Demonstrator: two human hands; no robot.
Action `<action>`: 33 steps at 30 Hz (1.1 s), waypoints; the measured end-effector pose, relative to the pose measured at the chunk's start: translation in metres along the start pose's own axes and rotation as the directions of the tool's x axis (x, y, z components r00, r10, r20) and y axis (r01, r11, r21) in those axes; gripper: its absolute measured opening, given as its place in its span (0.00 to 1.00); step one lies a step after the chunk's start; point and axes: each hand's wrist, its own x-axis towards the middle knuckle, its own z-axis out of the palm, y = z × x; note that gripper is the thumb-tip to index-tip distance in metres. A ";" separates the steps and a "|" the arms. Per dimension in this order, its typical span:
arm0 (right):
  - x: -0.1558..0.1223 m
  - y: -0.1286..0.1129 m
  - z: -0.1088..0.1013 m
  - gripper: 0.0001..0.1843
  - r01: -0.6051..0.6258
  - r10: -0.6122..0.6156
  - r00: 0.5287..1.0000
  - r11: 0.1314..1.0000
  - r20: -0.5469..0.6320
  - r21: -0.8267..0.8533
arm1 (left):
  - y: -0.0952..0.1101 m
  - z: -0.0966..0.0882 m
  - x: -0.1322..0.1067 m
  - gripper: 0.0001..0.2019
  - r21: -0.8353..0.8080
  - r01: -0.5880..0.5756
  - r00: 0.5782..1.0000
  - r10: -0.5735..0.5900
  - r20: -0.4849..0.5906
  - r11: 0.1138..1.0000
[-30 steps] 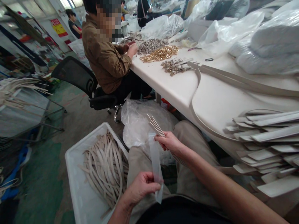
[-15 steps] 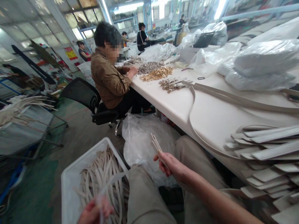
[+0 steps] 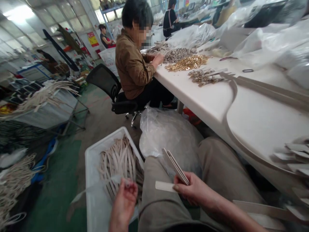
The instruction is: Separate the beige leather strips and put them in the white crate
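My left hand [image 3: 125,196] is closed, its fingers pinching a translucent plastic strip [image 3: 96,184] that trails off to the left over the rim of a white bin [image 3: 95,211]. My right hand [image 3: 193,188] grips several flat beige straps [image 3: 175,165] above my lap. Most of them are stacked together and point up and forward. One strap end [image 3: 165,186] is split off from the stack and points left, over my thigh. Below and beyond the left hand, many beige straps [image 3: 118,161] lie in the bin.
On my right runs a white table [image 3: 202,96] with gold metal pieces [image 3: 188,62], a long beige strap [image 3: 228,122] along its edge and stacked straps [image 3: 299,154]. A plastic bag [image 3: 166,132] stands ahead of my knees. A seated co-worker [image 3: 135,64] works at the table.
My view has swung right to left across the scene and tilted down. One strap in my right hand now sticks out apart from the others. The left hand has risen with the plastic strip.
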 end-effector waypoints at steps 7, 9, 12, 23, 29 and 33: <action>-0.009 -0.003 0.011 0.10 0.115 -0.113 0.993 0.977 0.021 -0.182 | -0.068 0.000 -0.005 0.08 -0.047 0.144 0.986 -0.139 0.089 0.988; -0.008 -0.006 0.014 0.08 0.151 -0.148 0.988 0.955 0.030 -0.257 | -0.071 -0.005 -0.004 0.13 -0.031 0.151 0.976 -0.145 0.160 0.988; -0.004 -0.007 0.017 0.06 0.179 -0.178 0.983 0.913 0.038 -0.368 | -0.074 -0.007 -0.004 0.18 -0.023 0.135 0.969 -0.127 0.212 0.991; 0.011 0.001 0.018 0.06 0.115 -0.154 0.987 0.892 -0.054 -0.437 | -0.081 0.000 -0.019 0.15 0.000 0.182 0.975 -0.181 0.129 0.983; 0.017 -0.007 0.026 0.06 0.103 -0.145 0.989 0.831 -0.034 -0.546 | -0.094 -0.001 -0.026 0.24 0.011 0.233 0.963 -0.232 0.139 0.973; -0.005 -0.030 0.010 0.14 0.038 0.061 0.971 0.916 0.233 -0.400 | -0.088 -0.002 -0.028 0.25 -0.007 0.180 0.975 -0.177 0.137 0.984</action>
